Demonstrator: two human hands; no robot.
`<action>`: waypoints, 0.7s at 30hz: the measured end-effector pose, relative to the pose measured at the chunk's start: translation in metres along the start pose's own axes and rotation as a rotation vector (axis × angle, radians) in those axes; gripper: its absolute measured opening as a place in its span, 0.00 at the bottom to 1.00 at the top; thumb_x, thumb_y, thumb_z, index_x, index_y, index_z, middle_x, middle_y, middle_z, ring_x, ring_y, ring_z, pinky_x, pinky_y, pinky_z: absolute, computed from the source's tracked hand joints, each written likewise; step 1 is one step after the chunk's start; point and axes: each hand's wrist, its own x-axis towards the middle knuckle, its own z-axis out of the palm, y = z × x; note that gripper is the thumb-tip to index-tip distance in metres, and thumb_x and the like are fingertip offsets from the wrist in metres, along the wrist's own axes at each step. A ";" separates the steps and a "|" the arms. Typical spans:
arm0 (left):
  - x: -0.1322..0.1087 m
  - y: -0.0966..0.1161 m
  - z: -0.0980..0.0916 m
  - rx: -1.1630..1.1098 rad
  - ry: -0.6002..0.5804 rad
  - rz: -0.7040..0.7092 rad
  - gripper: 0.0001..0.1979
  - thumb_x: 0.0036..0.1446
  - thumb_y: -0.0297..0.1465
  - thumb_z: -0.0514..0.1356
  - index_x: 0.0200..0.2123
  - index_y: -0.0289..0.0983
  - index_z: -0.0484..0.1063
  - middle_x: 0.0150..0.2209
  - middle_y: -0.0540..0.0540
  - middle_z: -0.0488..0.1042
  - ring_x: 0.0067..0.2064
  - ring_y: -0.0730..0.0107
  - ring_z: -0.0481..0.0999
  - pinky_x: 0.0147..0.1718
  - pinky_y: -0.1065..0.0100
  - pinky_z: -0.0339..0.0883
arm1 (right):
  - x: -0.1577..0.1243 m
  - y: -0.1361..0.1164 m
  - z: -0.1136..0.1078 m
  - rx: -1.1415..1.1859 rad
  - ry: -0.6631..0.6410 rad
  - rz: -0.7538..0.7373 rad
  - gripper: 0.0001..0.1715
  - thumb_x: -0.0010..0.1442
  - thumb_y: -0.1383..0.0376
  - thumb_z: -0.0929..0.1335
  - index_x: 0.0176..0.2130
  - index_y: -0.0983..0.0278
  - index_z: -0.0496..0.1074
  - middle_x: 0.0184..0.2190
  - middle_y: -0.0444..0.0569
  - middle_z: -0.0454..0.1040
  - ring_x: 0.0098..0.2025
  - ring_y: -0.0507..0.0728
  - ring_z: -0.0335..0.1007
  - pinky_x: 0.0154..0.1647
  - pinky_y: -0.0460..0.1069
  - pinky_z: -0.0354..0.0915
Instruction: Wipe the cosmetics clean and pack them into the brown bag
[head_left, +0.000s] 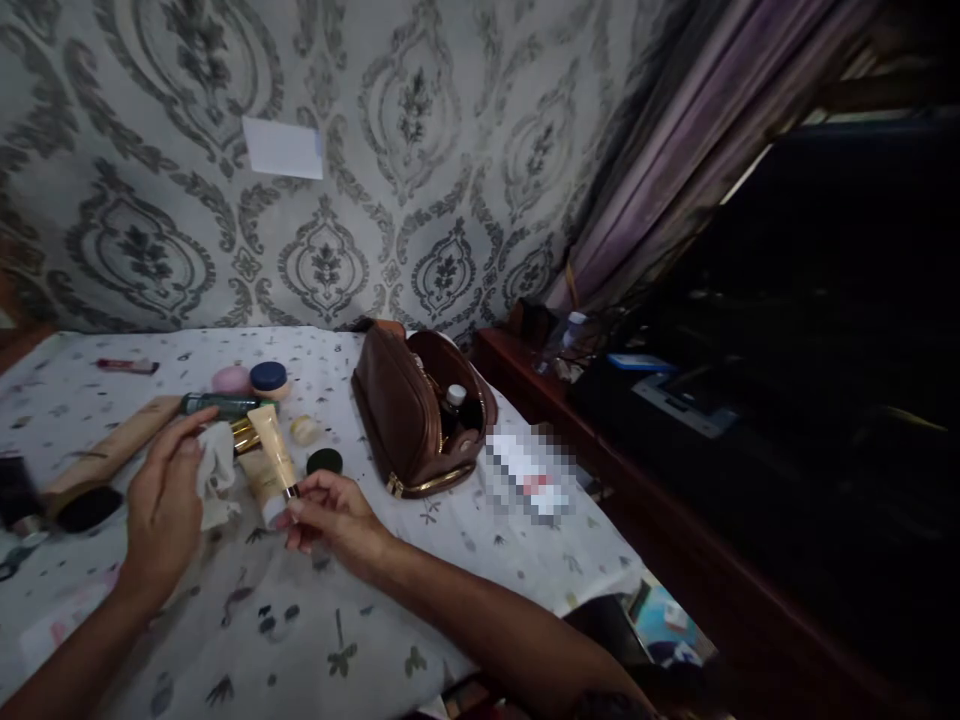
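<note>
Brown, open bag (394,415) holds a bottle (454,398); right fingers (319,512) pinch a tube (273,446), left fingers (169,445) a cloth (217,462).

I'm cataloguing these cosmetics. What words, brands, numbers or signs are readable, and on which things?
No text is readable.
Upper tube: any print is too small and blurred.
Lower tube: likewise too blurred.
White item right of the bag: pixelated; a reddish patch shows, no letters.
White sheet on the wall: no writing discernible.
</note>
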 end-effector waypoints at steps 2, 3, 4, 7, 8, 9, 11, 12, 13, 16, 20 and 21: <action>-0.010 0.005 0.004 0.038 -0.094 0.100 0.16 0.65 0.36 0.53 0.54 0.50 0.71 0.48 0.50 0.76 0.47 0.53 0.76 0.44 0.54 0.70 | 0.001 0.000 -0.002 0.026 0.016 -0.020 0.34 0.37 0.47 0.80 0.34 0.63 0.67 0.24 0.41 0.77 0.19 0.48 0.68 0.19 0.42 0.58; -0.016 0.008 0.007 0.032 -0.161 0.195 0.16 0.64 0.34 0.54 0.53 0.52 0.71 0.45 0.50 0.76 0.44 0.56 0.77 0.42 0.56 0.71 | 0.001 0.000 -0.002 0.034 0.017 -0.030 0.33 0.37 0.48 0.80 0.35 0.63 0.68 0.24 0.41 0.76 0.18 0.48 0.67 0.19 0.43 0.58; -0.022 0.011 0.011 0.012 -0.235 0.334 0.17 0.62 0.31 0.55 0.52 0.52 0.72 0.42 0.49 0.76 0.41 0.58 0.77 0.39 0.59 0.71 | 0.002 0.000 -0.003 0.039 0.020 -0.041 0.33 0.38 0.48 0.79 0.36 0.63 0.69 0.22 0.40 0.75 0.18 0.48 0.67 0.19 0.43 0.58; -0.033 0.013 0.021 -0.010 -0.316 0.655 0.16 0.60 0.26 0.56 0.47 0.50 0.77 0.35 0.47 0.76 0.36 0.61 0.76 0.33 0.63 0.69 | 0.001 -0.001 -0.003 0.030 0.027 -0.061 0.33 0.37 0.50 0.80 0.38 0.63 0.71 0.19 0.37 0.72 0.17 0.48 0.64 0.18 0.43 0.57; -0.033 0.012 0.023 0.012 -0.301 0.682 0.15 0.60 0.26 0.56 0.45 0.48 0.78 0.34 0.46 0.76 0.35 0.61 0.76 0.32 0.63 0.68 | 0.000 -0.002 -0.003 0.019 0.019 -0.059 0.32 0.38 0.50 0.79 0.38 0.63 0.72 0.18 0.37 0.71 0.17 0.48 0.64 0.18 0.43 0.57; -0.033 0.011 0.024 0.043 -0.277 0.684 0.14 0.61 0.26 0.55 0.43 0.46 0.79 0.34 0.45 0.76 0.35 0.61 0.75 0.33 0.63 0.68 | -0.001 -0.003 -0.003 0.007 0.004 -0.055 0.31 0.39 0.49 0.79 0.37 0.63 0.73 0.19 0.37 0.72 0.18 0.47 0.64 0.18 0.43 0.56; -0.027 0.007 0.024 0.120 -0.231 0.669 0.12 0.62 0.27 0.55 0.40 0.44 0.79 0.34 0.45 0.75 0.35 0.61 0.74 0.35 0.63 0.68 | -0.003 -0.005 -0.002 -0.016 -0.030 -0.045 0.30 0.41 0.47 0.78 0.37 0.64 0.74 0.23 0.39 0.73 0.19 0.47 0.64 0.18 0.43 0.55; -0.024 0.005 0.022 0.162 -0.212 0.666 0.11 0.62 0.28 0.56 0.39 0.43 0.79 0.34 0.45 0.74 0.35 0.61 0.74 0.35 0.63 0.68 | -0.004 -0.005 -0.001 -0.024 -0.036 -0.045 0.31 0.42 0.46 0.78 0.37 0.64 0.74 0.24 0.40 0.74 0.19 0.47 0.64 0.17 0.42 0.55; -0.021 0.003 0.021 0.205 -0.194 0.663 0.10 0.62 0.28 0.56 0.38 0.42 0.79 0.34 0.45 0.74 0.36 0.62 0.74 0.36 0.63 0.68 | -0.004 -0.006 -0.001 -0.031 -0.034 -0.049 0.31 0.41 0.46 0.78 0.38 0.64 0.74 0.25 0.40 0.75 0.18 0.46 0.64 0.17 0.42 0.54; -0.013 0.000 0.015 0.317 -0.163 0.654 0.10 0.64 0.28 0.56 0.37 0.40 0.78 0.35 0.44 0.73 0.37 0.62 0.73 0.38 0.64 0.68 | -0.005 -0.005 0.000 -0.059 0.000 -0.065 0.31 0.43 0.48 0.78 0.40 0.64 0.74 0.23 0.39 0.74 0.17 0.46 0.61 0.16 0.42 0.51; -0.004 -0.006 0.008 0.409 -0.144 0.603 0.09 0.65 0.28 0.55 0.40 0.37 0.76 0.38 0.42 0.72 0.41 0.61 0.71 0.41 0.64 0.68 | -0.006 -0.006 0.002 -0.101 0.004 -0.056 0.26 0.47 0.51 0.77 0.40 0.64 0.75 0.24 0.41 0.74 0.17 0.45 0.60 0.17 0.42 0.50; -0.001 -0.008 0.006 0.418 -0.138 0.579 0.10 0.66 0.28 0.54 0.40 0.37 0.76 0.39 0.42 0.72 0.42 0.61 0.71 0.42 0.64 0.68 | -0.006 -0.007 0.003 -0.105 0.003 -0.053 0.25 0.48 0.52 0.77 0.40 0.64 0.75 0.24 0.41 0.74 0.18 0.45 0.60 0.17 0.42 0.50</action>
